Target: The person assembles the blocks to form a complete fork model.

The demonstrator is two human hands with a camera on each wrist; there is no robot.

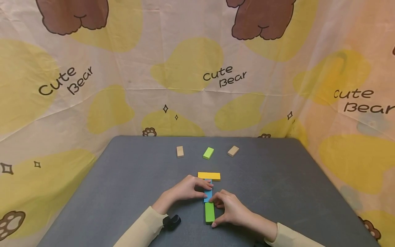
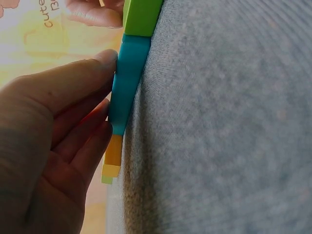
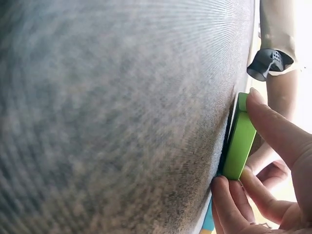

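Green block (image 1: 210, 213) sits pinched in the right hand (image 1: 232, 210); the left hand (image 1: 184, 188) holds the blue block (image 1: 209, 194) (yellow block (image 1: 209, 176) lying crosswise at its far end).

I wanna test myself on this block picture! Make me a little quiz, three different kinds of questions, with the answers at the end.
1. What colour is the block lying between the yellow block and the darker green block?
2. How many blocks lie in the row near the far edge of the table?
3. True or false: the right hand is holding the yellow block.

Key:
1. Blue: it's the blue block.
2. Three: two tan blocks and one light green block.
3. False: it holds the darker green block.
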